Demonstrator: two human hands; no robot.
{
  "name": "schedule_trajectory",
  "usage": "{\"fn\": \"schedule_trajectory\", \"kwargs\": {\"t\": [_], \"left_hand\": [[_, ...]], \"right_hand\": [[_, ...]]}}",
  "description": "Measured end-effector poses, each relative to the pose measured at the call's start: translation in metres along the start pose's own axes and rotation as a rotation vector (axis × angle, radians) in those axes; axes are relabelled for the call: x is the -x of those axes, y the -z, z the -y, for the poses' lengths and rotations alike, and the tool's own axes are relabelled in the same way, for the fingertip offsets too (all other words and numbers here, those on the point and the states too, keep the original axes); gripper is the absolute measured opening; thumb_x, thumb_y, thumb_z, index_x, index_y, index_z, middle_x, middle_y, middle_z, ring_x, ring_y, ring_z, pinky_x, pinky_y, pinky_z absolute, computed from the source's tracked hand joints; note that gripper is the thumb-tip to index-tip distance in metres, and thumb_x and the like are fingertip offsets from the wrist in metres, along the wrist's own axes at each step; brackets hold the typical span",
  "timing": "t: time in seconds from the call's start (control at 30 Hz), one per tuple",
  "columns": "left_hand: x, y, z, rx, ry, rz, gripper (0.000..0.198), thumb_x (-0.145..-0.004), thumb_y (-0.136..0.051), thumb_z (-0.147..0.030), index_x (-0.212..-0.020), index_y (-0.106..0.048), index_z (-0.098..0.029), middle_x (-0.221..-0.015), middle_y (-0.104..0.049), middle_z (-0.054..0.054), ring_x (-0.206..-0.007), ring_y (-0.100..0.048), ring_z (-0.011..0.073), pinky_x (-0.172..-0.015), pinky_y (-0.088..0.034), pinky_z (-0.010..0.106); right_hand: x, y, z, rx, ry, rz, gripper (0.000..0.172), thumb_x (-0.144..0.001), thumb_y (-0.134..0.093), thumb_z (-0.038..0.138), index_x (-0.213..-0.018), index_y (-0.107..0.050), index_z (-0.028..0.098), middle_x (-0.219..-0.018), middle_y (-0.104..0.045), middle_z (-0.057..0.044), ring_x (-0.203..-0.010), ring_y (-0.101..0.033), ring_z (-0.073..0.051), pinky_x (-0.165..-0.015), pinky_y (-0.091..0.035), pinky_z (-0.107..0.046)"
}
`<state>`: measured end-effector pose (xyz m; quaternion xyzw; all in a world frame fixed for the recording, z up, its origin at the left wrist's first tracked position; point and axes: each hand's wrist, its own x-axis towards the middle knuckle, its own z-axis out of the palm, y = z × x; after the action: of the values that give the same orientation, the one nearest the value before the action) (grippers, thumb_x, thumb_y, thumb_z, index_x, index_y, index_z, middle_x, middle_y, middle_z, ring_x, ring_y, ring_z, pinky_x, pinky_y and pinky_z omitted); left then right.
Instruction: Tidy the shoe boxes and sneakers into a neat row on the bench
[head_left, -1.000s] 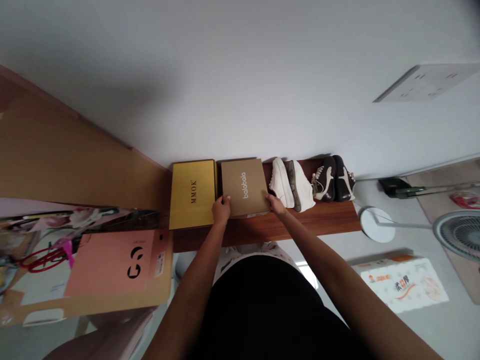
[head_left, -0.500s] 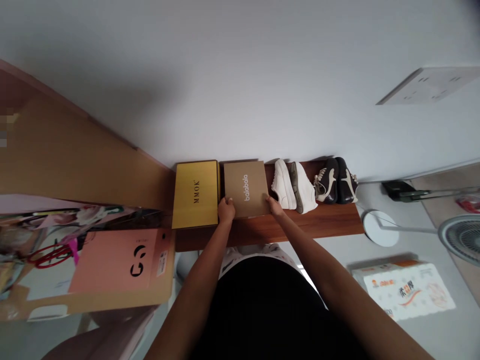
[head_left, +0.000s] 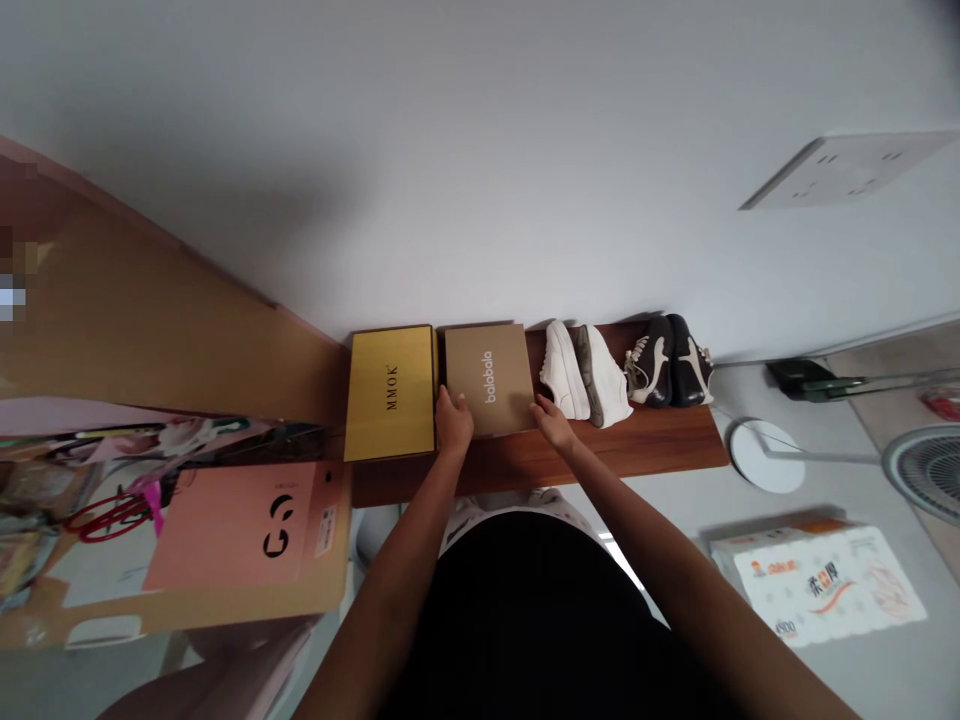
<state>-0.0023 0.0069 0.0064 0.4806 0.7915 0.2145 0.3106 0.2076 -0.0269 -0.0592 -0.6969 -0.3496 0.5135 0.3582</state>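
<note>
A brown shoebox (head_left: 495, 380) lettered "balabala" lies on a reddish-brown wooden board (head_left: 630, 445) against the wall. My left hand (head_left: 454, 422) grips its near left side, with fingers in the narrow gap beside a yellow "MMOK" box (head_left: 390, 395). At the near right corner, my right hand (head_left: 553, 424) has its fingertips against the brown box. The undersides of both hands' grips are hidden. Just right of that hand stand white sneakers (head_left: 589, 375). Farther along the board is a pair of dark shoes with cream stripes (head_left: 670, 362).
To the left, a table (head_left: 300, 598) carries a pink box (head_left: 232, 525), red scissors (head_left: 112, 515) and clutter. On the right floor are a white tissue pack (head_left: 832, 585), a round white base (head_left: 765, 455) and a fan (head_left: 930, 470). A socket plate (head_left: 847, 170) is on the wall.
My right hand's fingers look a little straighter at the box corner, and my left fingers reach slightly farther along its side. The shoebox stays in place; the view shifts slightly.
</note>
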Motion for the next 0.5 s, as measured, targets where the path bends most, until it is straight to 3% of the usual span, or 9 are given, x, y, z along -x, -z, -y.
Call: {"fn": "schedule_trajectory", "kwargs": {"t": [0.1, 0.2, 0.4, 0.5], "left_hand": [[0.015, 0.001, -0.016, 0.037, -0.119, 0.003, 0.054, -0.099, -0.045, -0.025, -0.151, -0.045, -0.012, -0.155, -0.049, 0.015, -0.146, -0.043, 0.0227, -0.122, -0.032, 0.034], [0.03, -0.012, -0.033, 0.091, -0.186, 0.081, 0.05, -0.099, -0.047, -0.024, -0.148, -0.049, -0.018, -0.152, -0.054, 0.011, -0.142, -0.048, 0.0216, -0.12, -0.036, 0.036], [0.063, -0.087, -0.064, 0.312, -0.181, 0.471, 0.052, -0.095, -0.055, -0.021, -0.147, -0.049, -0.014, -0.149, -0.055, 0.018, -0.138, -0.054, 0.0244, -0.113, -0.044, 0.036], [0.073, -0.126, -0.078, 0.202, -0.085, 0.511, 0.073, -0.086, -0.069, -0.021, -0.151, -0.041, -0.008, -0.156, -0.044, 0.025, -0.145, -0.045, 0.0298, -0.117, -0.039, 0.039]], "right_hand": [[0.02, 0.029, 0.004, 0.032, 0.057, -0.033, 0.059, -0.083, -0.06, 0.057, -0.126, -0.067, 0.016, -0.126, -0.071, -0.013, -0.122, -0.063, -0.03, -0.11, -0.045, -0.047], [0.033, 0.071, 0.003, 0.004, 0.113, -0.093, 0.06, -0.083, -0.06, 0.062, -0.122, -0.069, 0.017, -0.117, -0.074, -0.014, -0.112, -0.067, -0.03, -0.103, -0.05, -0.047], [0.029, 0.155, -0.017, 0.153, 0.089, -0.351, 0.062, -0.08, -0.063, 0.058, -0.124, -0.066, 0.013, -0.122, -0.07, -0.019, -0.108, -0.066, -0.031, -0.096, -0.053, -0.047], [0.016, 0.183, -0.029, 0.285, 0.056, -0.318, 0.061, -0.078, -0.065, 0.053, -0.123, -0.066, 0.012, -0.118, -0.07, -0.018, -0.111, -0.064, -0.032, -0.099, -0.05, -0.047]]}}
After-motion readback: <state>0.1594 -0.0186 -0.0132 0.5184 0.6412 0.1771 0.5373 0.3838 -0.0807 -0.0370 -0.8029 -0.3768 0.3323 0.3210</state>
